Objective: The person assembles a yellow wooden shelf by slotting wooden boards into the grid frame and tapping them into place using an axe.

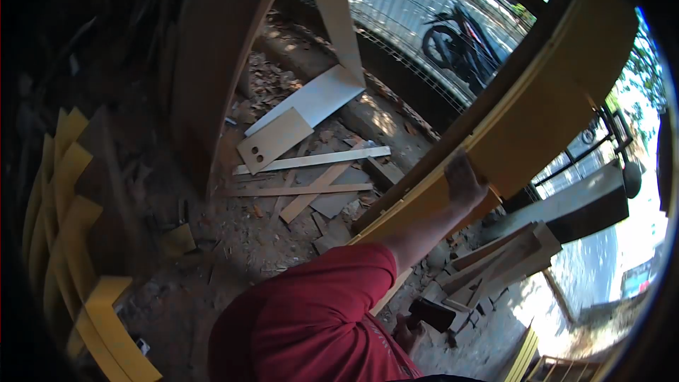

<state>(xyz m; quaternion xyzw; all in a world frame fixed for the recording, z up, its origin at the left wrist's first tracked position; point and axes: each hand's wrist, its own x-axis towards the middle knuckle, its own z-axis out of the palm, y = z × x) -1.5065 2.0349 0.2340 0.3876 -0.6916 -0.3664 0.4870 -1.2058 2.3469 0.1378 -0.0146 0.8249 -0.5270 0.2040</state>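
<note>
Slanting from lower middle to upper right, the long yellow panel (541, 106) meets the left hand (465, 182) partway along; whether those fingers clench it, I cannot tell. The right hand (407, 332), farther off, clasps a dark tool (434, 315). Offcuts (276, 140) litter the ground (237, 262).

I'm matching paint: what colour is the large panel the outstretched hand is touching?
The large panel is yellow-orange, best seen in the head view.
</note>
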